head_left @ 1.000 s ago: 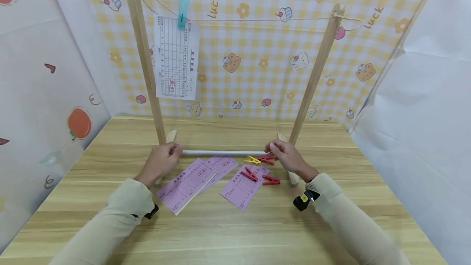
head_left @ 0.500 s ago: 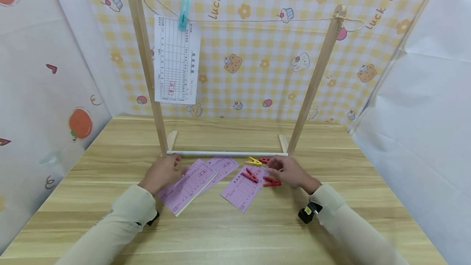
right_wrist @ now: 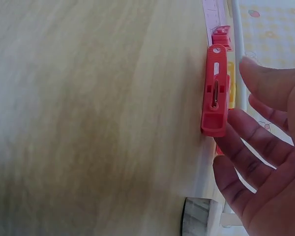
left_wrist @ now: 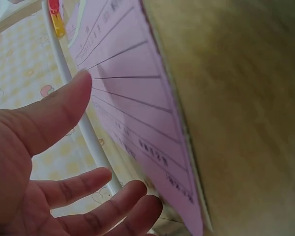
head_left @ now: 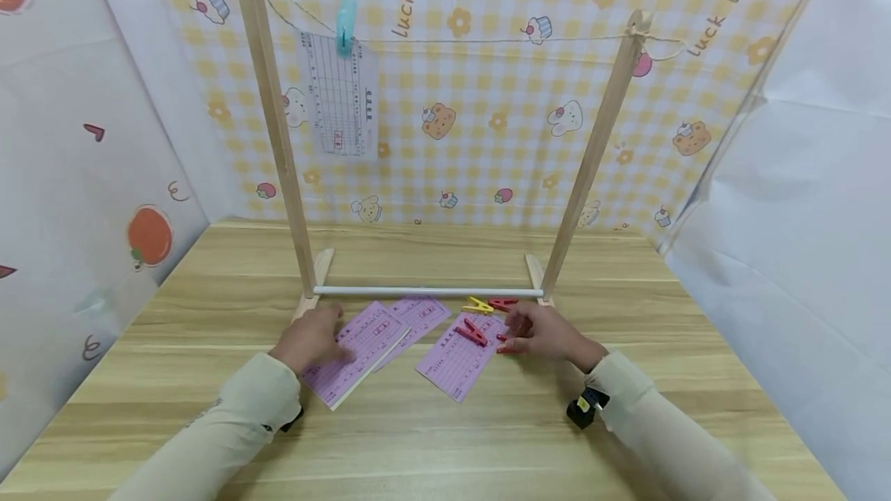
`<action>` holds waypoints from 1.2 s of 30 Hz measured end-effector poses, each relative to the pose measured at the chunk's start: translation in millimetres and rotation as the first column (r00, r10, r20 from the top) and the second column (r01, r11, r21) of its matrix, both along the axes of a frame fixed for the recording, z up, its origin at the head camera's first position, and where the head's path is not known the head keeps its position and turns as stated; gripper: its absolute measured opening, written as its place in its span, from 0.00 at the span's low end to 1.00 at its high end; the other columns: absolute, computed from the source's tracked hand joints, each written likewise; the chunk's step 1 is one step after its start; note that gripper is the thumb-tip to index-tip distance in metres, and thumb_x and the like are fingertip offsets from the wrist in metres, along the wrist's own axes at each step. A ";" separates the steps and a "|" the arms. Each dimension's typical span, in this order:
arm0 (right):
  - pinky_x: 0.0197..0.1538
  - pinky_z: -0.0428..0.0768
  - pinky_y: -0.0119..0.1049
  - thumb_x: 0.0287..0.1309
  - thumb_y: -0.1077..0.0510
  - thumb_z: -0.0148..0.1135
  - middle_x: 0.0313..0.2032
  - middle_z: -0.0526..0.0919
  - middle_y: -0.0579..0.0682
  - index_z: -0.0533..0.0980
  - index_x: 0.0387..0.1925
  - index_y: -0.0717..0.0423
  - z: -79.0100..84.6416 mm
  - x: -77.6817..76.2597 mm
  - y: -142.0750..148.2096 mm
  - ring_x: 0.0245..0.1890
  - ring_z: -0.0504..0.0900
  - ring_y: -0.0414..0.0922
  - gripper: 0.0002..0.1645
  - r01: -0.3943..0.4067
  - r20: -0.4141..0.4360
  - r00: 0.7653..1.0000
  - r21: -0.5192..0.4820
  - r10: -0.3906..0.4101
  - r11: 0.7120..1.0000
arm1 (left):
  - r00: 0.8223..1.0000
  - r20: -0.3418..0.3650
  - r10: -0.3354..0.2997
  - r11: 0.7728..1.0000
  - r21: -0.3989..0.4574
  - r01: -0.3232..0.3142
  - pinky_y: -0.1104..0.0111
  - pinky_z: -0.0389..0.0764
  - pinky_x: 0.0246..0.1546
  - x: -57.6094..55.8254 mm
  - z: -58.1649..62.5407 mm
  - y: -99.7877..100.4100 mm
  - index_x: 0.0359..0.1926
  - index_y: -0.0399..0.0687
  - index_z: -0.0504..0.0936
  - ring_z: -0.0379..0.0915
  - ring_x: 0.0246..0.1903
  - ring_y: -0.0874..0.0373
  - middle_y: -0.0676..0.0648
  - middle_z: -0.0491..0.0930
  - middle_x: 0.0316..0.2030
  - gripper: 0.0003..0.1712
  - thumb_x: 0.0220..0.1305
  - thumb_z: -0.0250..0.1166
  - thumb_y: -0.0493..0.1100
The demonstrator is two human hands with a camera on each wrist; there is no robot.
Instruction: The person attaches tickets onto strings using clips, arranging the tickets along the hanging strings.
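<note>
My left hand (head_left: 313,339) hovers over the left edge of a pink slip pad (head_left: 362,346); its thumb and fingers stand apart with nothing between them in the left wrist view. Beside a red clothespin (right_wrist: 215,93) is my right hand (right_wrist: 270,147), thumb and fingers spread around it without a visible grip. In the head view that hand partly hides this clothespin. Another red clothespin (head_left: 471,332) lies on a single pink slip (head_left: 452,369). A yellow clothespin (head_left: 478,305) and a further red one (head_left: 503,304) lie just behind it.
A wooden frame with a left post (head_left: 278,138) and right post (head_left: 595,153) stands behind the hands, joined low by a white rod (head_left: 428,291). A string (head_left: 487,39) spans the tops. A blue clothespin (head_left: 345,25) holds a white printed slip (head_left: 341,99) on it.
Both hands have let go of the white rod and moved toward me, the left over the pink pad, the right to the red clothespin. The hanging slip has swung back.
</note>
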State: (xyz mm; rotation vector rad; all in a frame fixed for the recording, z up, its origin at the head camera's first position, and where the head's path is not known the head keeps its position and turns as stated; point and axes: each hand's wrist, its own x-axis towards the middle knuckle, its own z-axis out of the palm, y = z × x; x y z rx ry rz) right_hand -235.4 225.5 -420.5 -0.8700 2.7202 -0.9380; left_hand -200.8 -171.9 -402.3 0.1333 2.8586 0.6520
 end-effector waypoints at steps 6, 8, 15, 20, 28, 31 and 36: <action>0.33 0.76 0.32 0.49 0.56 0.76 0.31 0.78 0.44 0.77 0.38 0.57 -1.4 2.7 -1.1 0.30 0.75 0.40 0.18 -0.008 -0.024 1.000 0.049 0.009 0.999 | 1.000 -0.022 -0.010 1.000 -0.024 0.009 0.51 0.77 0.35 0.2 -2.8 1.1 0.50 0.32 0.75 0.75 0.33 0.48 0.41 0.79 0.36 0.37 0.38 0.81 0.42; 0.34 0.75 0.33 0.48 0.55 0.76 0.32 0.78 0.43 0.77 0.39 0.56 -2.3 2.8 -0.7 0.31 0.75 0.39 0.19 -0.007 -0.014 1.000 0.060 0.008 0.998 | 0.999 -0.029 -0.014 1.000 -0.020 0.013 0.54 0.76 0.32 1.3 -2.8 1.8 0.45 0.35 0.76 0.73 0.31 0.50 0.44 0.77 0.31 0.32 0.39 0.81 0.40; 0.35 0.76 0.33 0.48 0.58 0.76 0.31 0.79 0.43 0.77 0.40 0.57 -7.1 1.2 -0.7 0.32 0.75 0.39 0.19 -0.035 -0.011 0.999 0.048 0.036 0.998 | 1.000 -0.008 -0.021 1.000 -0.021 0.021 0.55 0.76 0.34 0.5 -1.5 1.5 0.45 0.34 0.76 0.73 0.32 0.50 0.44 0.77 0.33 0.30 0.42 0.79 0.38; 0.34 0.75 0.32 0.48 0.60 0.76 0.31 0.78 0.43 0.77 0.39 0.57 -6.6 -1.0 -1.6 0.31 0.74 0.39 0.18 -0.054 -0.014 0.998 0.040 0.054 0.998 | 1.000 0.003 -0.021 0.999 -0.028 0.021 0.54 0.76 0.37 -1.7 -0.5 -0.1 0.45 0.33 0.77 0.73 0.33 0.50 0.44 0.78 0.33 0.28 0.43 0.79 0.37; 0.33 0.74 0.32 0.50 0.59 0.75 0.30 0.78 0.43 0.77 0.39 0.57 -8.5 0.1 -2.9 0.30 0.74 0.38 0.16 -0.071 -0.009 0.997 0.039 0.072 0.997 | 1.000 0.019 0.003 0.999 -0.034 -0.003 0.51 0.71 0.39 0.2 -2.8 -1.7 0.44 0.35 0.79 0.73 0.33 0.50 0.46 0.78 0.32 0.25 0.43 0.78 0.37; 0.33 0.74 0.32 0.50 0.59 0.74 0.30 0.78 0.43 0.77 0.39 0.56 -9.0 1.9 -3.8 0.30 0.74 0.38 0.16 -0.074 -0.003 0.997 0.047 0.074 0.996 | 1.000 0.017 0.012 0.999 -0.031 -0.011 0.50 0.67 0.38 2.2 -4.5 -2.1 0.42 0.36 0.80 0.73 0.33 0.51 0.47 0.79 0.31 0.25 0.41 0.79 0.36; 0.34 0.75 0.32 0.50 0.60 0.74 0.30 0.78 0.44 0.77 0.38 0.56 -5.8 1.8 -3.6 0.30 0.75 0.39 0.15 -0.053 -0.020 0.998 0.050 0.054 0.997 | 1.000 -0.020 0.009 1.000 -0.024 -0.009 0.44 0.65 0.42 0.8 -2.6 0.2 0.46 0.34 0.80 0.72 0.35 0.50 0.46 0.79 0.33 0.28 0.41 0.78 0.35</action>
